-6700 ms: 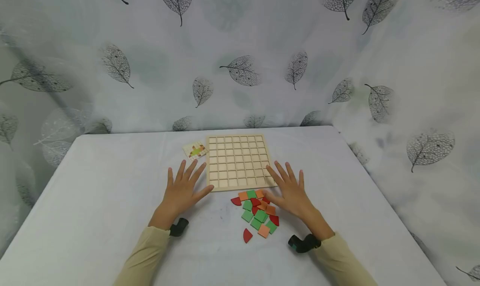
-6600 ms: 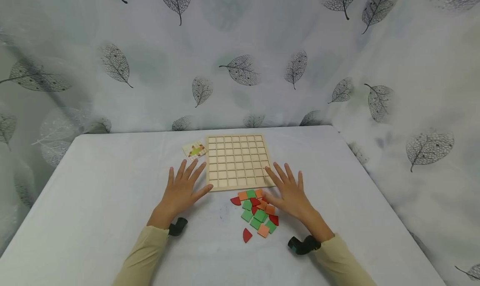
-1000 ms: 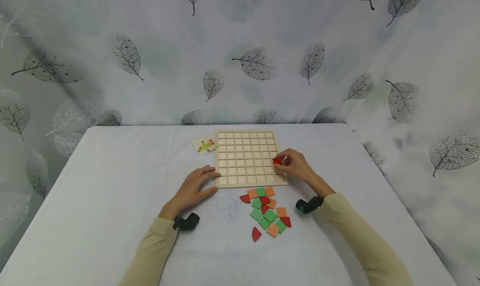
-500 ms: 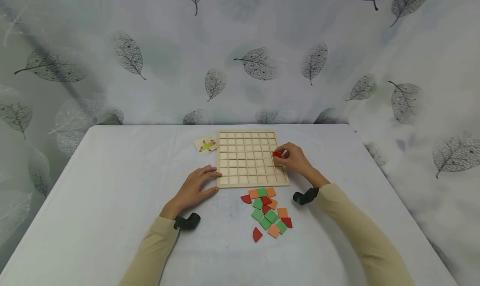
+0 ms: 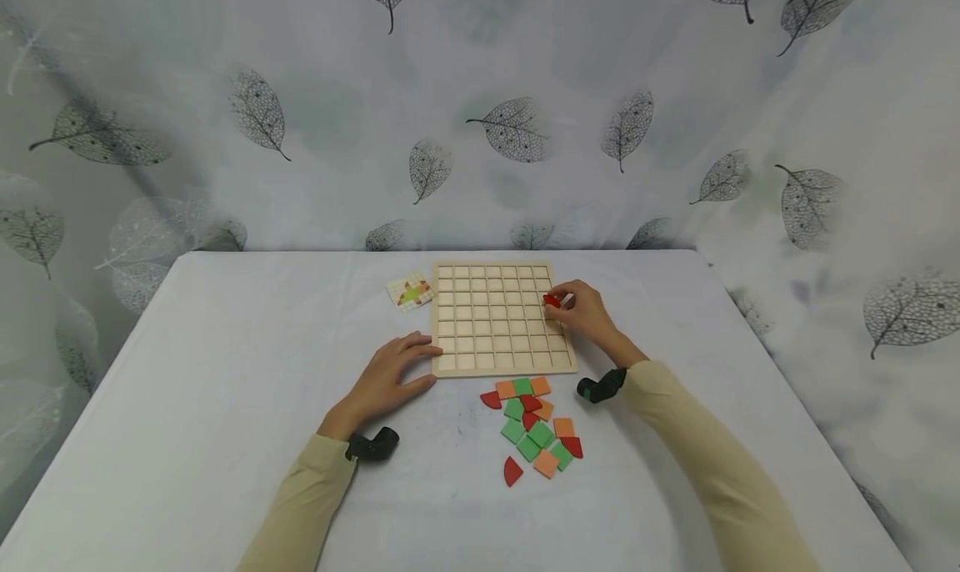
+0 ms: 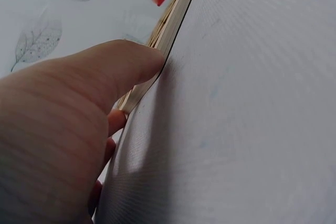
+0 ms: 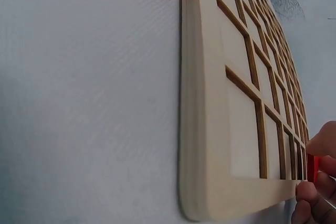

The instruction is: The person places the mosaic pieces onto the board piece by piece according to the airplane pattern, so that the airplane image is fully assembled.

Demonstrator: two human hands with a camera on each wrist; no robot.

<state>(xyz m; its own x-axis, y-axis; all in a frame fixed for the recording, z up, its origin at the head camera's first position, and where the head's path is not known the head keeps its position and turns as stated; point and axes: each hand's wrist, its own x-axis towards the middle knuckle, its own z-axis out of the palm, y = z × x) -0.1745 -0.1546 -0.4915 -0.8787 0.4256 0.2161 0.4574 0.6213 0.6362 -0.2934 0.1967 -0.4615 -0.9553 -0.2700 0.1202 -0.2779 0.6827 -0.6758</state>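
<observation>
A pale wooden grid board (image 5: 492,314) with square recesses lies at the middle of the table. Over its right side, my right hand (image 5: 587,312) pinches a red quarter-circle tile (image 5: 552,300) between thumb and fingers; the right wrist view shows the red tile (image 7: 312,168) close to the board's edge. My left hand (image 5: 384,380) rests at the board's lower left corner, fingers relaxed. In the left wrist view its thumb (image 6: 131,64) touches the board's side. Below the board lie loose green square tiles (image 5: 540,434), orange square tiles (image 5: 546,463) and red quarter-circle tiles (image 5: 512,471).
A small pattern card (image 5: 410,292) with a coloured figure on a grid lies against the board's upper left edge. White cloth covers the table (image 5: 247,388). Behind it hangs a leaf-printed curtain (image 5: 480,122). Each wrist carries a black camera (image 5: 375,445).
From spread above the table, both hands came to the board, the right taking up a red quarter-circle tile. In the last second that hand moved slightly up the board's right side; the left stayed.
</observation>
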